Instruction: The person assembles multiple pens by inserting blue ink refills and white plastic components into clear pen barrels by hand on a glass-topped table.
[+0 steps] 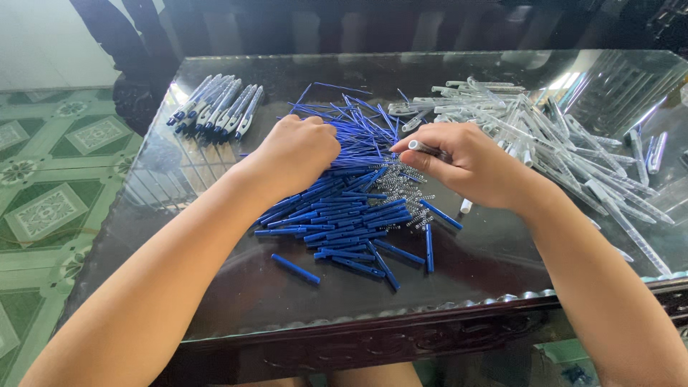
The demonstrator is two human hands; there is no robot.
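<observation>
My left hand [295, 154] rests knuckles-up on a heap of blue pen parts [344, 215] in the middle of the glass-topped table [473, 265], fingers curled down into the thin blue refills [358, 118]; whether it grips any is hidden. My right hand [469, 163] holds a clear pen barrel [423, 147], pinched between thumb and fingers, its end pointing left over small metal springs [412, 193]. A white tip [466, 206] pokes out below that hand.
A big pile of clear pen barrels [545, 136] fills the right side. Several assembled pens [218, 107] lie in a row at the back left. Green patterned floor tiles [50, 201] lie left of the table. Dark wooden furniture stands behind.
</observation>
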